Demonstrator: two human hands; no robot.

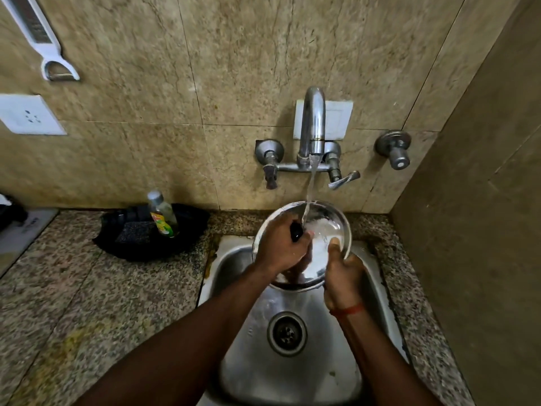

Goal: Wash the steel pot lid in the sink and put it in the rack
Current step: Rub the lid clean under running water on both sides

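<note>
Head view: the steel pot lid (323,225) is held tilted above the sink (292,379), under water (310,189) running from the tap (313,121). The left hand (278,244) curls its fingers round the black knob (296,232). The right hand (344,273) pinches the rim, thumb on top.

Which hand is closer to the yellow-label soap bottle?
Left. The left hand, on the black knob of the round steel pot lid, is right of the clear silver-capped bottle; the right hand grips the lid's right rim.

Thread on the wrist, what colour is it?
The thread is orange-red, best seen in the head view.
</note>
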